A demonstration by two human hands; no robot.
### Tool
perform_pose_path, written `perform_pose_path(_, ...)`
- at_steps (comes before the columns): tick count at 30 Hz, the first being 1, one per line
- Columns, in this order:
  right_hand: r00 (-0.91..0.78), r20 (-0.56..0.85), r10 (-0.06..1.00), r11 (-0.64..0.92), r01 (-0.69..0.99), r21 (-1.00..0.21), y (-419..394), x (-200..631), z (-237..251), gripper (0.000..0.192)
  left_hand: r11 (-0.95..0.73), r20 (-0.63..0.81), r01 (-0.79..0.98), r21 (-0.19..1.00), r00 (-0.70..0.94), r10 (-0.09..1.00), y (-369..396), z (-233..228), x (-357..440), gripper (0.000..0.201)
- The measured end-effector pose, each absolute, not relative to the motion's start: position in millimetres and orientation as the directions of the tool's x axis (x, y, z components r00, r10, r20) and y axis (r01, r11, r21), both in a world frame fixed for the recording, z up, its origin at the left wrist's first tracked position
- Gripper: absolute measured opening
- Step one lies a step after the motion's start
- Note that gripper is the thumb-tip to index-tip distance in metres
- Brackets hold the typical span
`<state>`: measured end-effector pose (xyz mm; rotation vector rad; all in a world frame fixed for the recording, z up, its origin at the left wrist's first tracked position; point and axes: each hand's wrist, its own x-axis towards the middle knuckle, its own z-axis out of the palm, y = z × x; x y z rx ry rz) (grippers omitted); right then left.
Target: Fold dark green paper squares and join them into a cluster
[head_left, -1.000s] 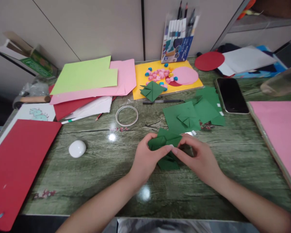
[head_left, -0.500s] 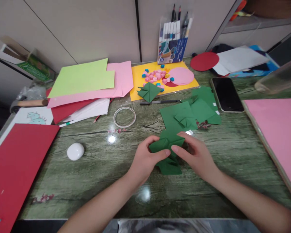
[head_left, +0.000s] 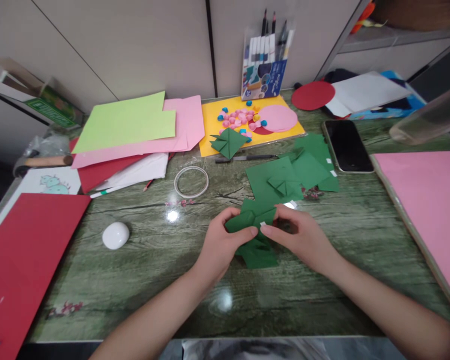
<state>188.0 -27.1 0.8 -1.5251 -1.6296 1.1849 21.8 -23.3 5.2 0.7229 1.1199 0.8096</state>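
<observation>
Our left hand [head_left: 222, 243] and right hand [head_left: 300, 237] pinch folded green paper [head_left: 254, 220]; green squares [head_left: 285, 177] at one o'clock.

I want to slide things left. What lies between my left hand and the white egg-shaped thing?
Head view: bare green tabletop only, between left hand and white egg-shaped thing.

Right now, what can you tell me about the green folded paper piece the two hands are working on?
The folded green paper piece looks like matte dark-green craft paper, creased into several pointed flaps, with a small white tab on its top edge. It is held just above the green wood-grain table, near its front middle. The left hand pinches its left side and the right hand its right side. More green folds lie under it.
</observation>
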Motion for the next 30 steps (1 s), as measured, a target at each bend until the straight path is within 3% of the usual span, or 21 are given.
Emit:
perform_pose_path(9, -0.184, -0.072, 0.98, 0.027, 0.482, -0.876, -27.5, 188.3, 1.4, 0.024, 0.495, -0.46, -0.169, 0.852, 0.207, 0.863, -20.9, 4.9, 20.5, 0.022)
perform_pose_path(30, -0.193, -0.206, 0.959, -0.117, 0.393, -0.912, -27.4, 188.8, -2.6, 0.02, 0.425, -0.407, -0.048, 0.904, 0.213, 0.888, -20.1, -1.0, 17.6, 0.017)
